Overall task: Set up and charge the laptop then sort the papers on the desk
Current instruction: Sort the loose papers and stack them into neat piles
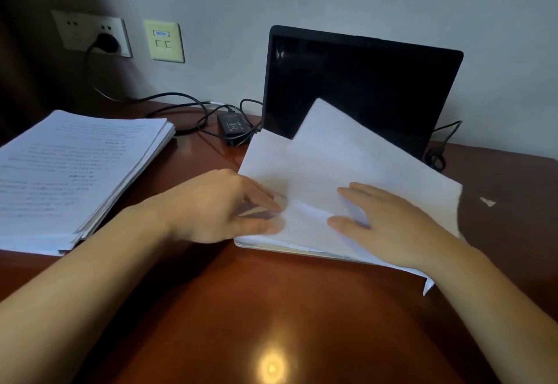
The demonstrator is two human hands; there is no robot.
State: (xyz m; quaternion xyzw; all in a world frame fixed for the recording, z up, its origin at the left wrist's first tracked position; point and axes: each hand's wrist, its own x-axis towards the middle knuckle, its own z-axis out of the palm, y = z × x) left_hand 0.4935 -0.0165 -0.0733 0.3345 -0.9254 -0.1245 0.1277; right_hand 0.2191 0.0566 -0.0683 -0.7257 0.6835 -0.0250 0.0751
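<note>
A black laptop [362, 81] stands open at the back of the desk, its screen dark. Blank white sheets [332, 157] lie over its keyboard half and hide it. My left hand [220, 205] pinches the left edge of the top sheet between thumb and fingers. My right hand [389, 226] rests flat on the sheets with straight fingers. A thick stack of printed papers [75, 172] lies on the left of the desk. The black charger brick [234, 127] sits behind the sheets, and its cable runs to a plug [105, 43] in the wall socket.
The brown wooden desk [241, 308] has bare surface in front of me, with a lamp reflection on it. Black cables [187, 108] loop at the back left, and another cable [440, 148] curls right of the laptop. A small paper scrap [487, 201] lies at the right.
</note>
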